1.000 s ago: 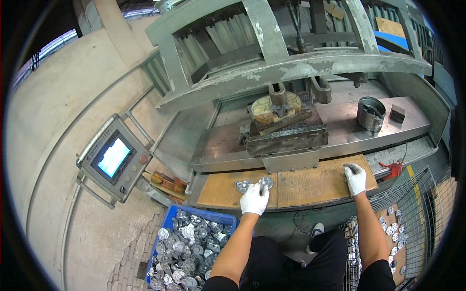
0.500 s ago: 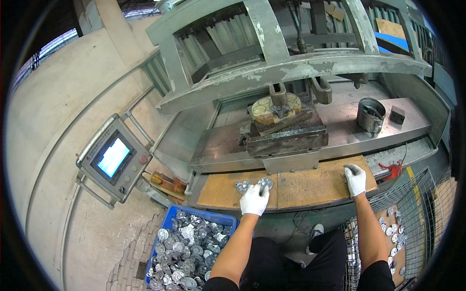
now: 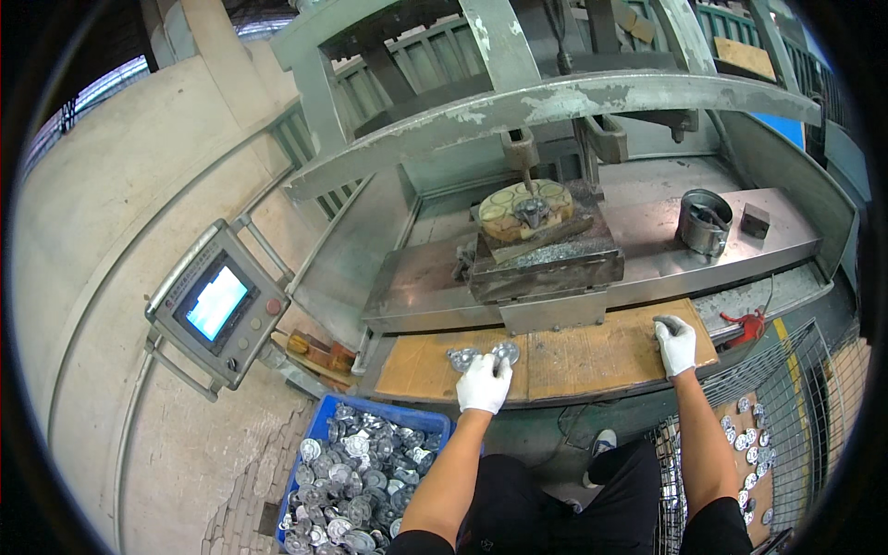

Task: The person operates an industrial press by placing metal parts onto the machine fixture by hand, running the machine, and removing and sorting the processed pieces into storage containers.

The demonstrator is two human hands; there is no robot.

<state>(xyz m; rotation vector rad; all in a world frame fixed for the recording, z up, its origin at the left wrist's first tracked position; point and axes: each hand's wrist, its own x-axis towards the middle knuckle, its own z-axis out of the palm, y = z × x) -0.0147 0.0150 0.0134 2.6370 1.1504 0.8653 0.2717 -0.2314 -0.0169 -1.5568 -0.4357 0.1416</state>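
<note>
My left hand (image 3: 484, 384), in a white glove, is at the near edge of a cardboard sheet (image 3: 592, 356). Its fingers are closed on a round silvery metal casting (image 3: 506, 351). A second metal casting (image 3: 462, 359) lies just left of it on the cardboard. My right hand (image 3: 677, 346), gloved too with greyish fingertips, rests at the sheet's right end with its fingers curled in; whatever may be inside them is hidden. Beyond the hands, another metal part (image 3: 532, 213) sits on a round yellowish fixture (image 3: 502, 227), under a press head (image 3: 519, 150).
A blue crate (image 3: 444, 421) full of castings stands at lower left. Beside it rises a control panel (image 3: 217, 301) with a lit screen. A metal mug (image 3: 705, 222) and small block (image 3: 756, 221) stand on the machine bed. A wire basket (image 3: 805, 370) with castings is at right.
The machine's green-grey frame and press head have risen, exposing a rod above the part on the fixture. Both my hands have stayed almost in place.
</note>
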